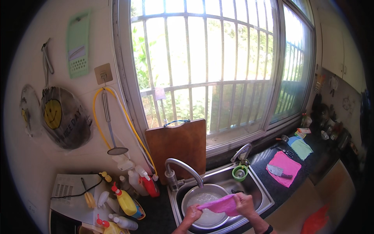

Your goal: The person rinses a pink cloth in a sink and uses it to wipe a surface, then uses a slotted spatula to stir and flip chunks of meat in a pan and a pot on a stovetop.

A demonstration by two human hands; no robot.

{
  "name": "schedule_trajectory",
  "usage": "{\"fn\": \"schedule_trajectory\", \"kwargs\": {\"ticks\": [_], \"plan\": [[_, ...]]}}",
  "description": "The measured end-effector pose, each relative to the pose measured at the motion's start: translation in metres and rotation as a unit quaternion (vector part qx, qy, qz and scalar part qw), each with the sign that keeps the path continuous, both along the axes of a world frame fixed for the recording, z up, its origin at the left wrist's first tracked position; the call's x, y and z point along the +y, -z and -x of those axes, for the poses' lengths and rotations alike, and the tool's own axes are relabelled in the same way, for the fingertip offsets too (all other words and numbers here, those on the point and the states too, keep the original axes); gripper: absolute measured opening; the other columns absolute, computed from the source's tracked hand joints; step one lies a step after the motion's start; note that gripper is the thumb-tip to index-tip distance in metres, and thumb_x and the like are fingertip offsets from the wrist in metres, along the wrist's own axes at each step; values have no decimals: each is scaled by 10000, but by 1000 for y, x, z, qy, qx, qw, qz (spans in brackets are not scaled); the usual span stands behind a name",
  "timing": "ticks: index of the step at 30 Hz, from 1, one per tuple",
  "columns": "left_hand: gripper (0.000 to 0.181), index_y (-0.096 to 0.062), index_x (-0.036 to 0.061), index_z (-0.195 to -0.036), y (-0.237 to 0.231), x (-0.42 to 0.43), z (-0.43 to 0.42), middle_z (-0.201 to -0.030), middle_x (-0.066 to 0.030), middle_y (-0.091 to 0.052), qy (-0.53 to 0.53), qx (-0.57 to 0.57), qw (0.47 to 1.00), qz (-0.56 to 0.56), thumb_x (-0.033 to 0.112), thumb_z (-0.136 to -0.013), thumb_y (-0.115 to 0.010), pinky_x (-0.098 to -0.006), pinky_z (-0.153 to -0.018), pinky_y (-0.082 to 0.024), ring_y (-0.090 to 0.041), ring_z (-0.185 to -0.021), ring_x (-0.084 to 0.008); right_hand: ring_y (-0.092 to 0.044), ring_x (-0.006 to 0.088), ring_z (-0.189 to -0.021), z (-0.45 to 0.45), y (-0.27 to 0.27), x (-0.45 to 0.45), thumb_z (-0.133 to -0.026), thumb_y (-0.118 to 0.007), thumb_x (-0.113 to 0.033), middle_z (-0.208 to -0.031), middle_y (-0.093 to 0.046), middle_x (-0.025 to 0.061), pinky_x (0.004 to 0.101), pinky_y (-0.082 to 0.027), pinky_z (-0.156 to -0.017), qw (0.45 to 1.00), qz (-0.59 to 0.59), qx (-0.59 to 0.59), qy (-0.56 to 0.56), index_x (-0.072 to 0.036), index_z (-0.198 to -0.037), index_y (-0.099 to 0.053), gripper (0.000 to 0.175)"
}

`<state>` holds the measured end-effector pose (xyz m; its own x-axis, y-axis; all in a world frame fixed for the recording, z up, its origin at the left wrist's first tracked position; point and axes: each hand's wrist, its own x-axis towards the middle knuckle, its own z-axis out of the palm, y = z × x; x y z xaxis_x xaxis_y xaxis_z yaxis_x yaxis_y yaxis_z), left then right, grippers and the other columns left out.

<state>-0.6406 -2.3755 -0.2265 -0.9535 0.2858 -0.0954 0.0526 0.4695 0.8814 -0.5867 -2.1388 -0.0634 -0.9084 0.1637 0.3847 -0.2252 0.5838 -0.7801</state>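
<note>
A wet-looking pink cloth is stretched between my two hands, above a round metal basin of cloudy, foamy water. My left hand grips its left end near the basin's front rim. The other end is bunched in my right hand, over the right side of the basin. The basin stands in a stainless steel sink, under a curved faucet. Behind my right hand, a small dark object lies partly hidden in the sink.
A green-rimmed strainer sits at the sink's back corner, below a second faucet. On the right counter, a cleaver lies on another pink cloth, near scissors. Several bottles crowd the left; a wooden cutting board leans behind.
</note>
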Motion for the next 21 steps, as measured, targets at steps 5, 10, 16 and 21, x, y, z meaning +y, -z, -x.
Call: {"fn": "schedule_trajectory", "kwargs": {"ticks": [5, 10, 16, 21], "plan": [[516, -615, 16, -1199, -7, -36, 4, -1120, -134, -675, 57, -85, 983, 152, 144, -718, -751, -355, -915, -498, -642, -1053, -267, -602, 91, -663, -1, -21, 26, -928, -632, -164, -742, -690, 42, 261, -487, -590, 987, 147, -57, -14, 2, -942, -709, 183], [792, -398, 68, -1439, -72, 8, -5, -1385, -162, -486, 200, -122, 957, -174, 141, -735, -755, -342, -1079, -374, -466, -1292, -260, -668, 232, -846, -7, -3, 8, -946, -584, -272, -922, -705, 136, 339, -508, -762, 932, -142, -241, -229, -40, -1021, -703, 272], [489, -583, 31, -1254, -83, 40, -9, -1108, -66, -640, 372, -99, 912, -145, 236, -831, -718, -287, -878, -468, -564, -966, -141, -682, 304, -767, -10, -8, -5, -928, -614, -284, -856, -701, 167, 366, -530, -728, 930, -75, -161, -323, -32, -1013, -704, 280], [247, -635, -1, -1071, -126, 37, -21, -755, 16, -611, 278, -105, 948, -114, 211, -956, -587, -249, -632, -448, -517, -714, -65, -680, 286, -734, -3, 4, 30, -861, -669, -293, -767, -692, 164, 368, -526, -675, 965, -149, -124, -175, -69, -912, -732, 238]]}}
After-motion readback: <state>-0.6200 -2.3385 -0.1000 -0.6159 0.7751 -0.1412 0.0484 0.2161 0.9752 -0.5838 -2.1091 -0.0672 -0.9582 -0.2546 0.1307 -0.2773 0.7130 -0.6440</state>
